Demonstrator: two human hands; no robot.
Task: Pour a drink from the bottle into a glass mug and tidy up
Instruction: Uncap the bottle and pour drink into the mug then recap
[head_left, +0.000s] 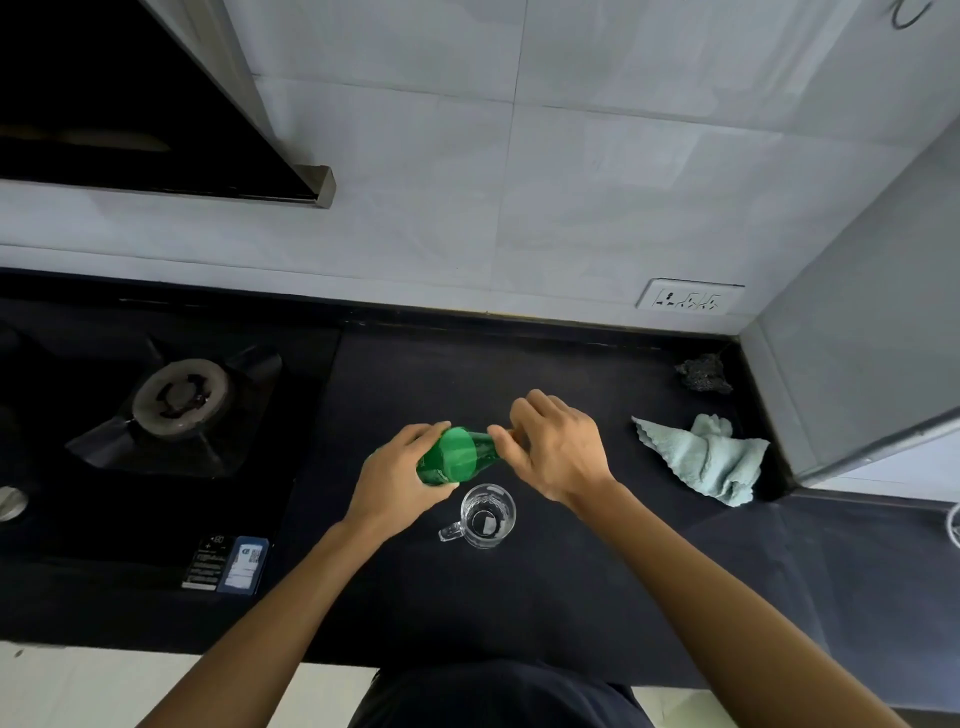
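We look down at a black countertop (571, 597) where both our hands meet just above and behind a glass mug (485, 514). Our left hand (400, 478) wraps around the body of a green plastic bottle (457, 456), fingers curled on it, holding it off the counter and tipped over so its neck points to the right. Our right hand (558, 447) closes over that neck end, fingers and thumb curled on the cap, which is mostly hidden; only a sliver of orange shows. We judge this as one hand bracing while the other twists the cap, and since the mug looks empty, probably opening it before the pour. The mug stands upright on the counter, handle to the left, just beside the bottle, so a short tilt would likely reach its rim. To the right, well apart, a crumpled pale green cloth (706, 457) lies near the side wall, likely kept for wiping up, with a dark scrubber (704, 374) in the back corner behind it. To the left is a gas burner (179, 397) on a black glass hob. The counter's front edge runs close to our body; bare counter shows around the mug on the near and right sides.
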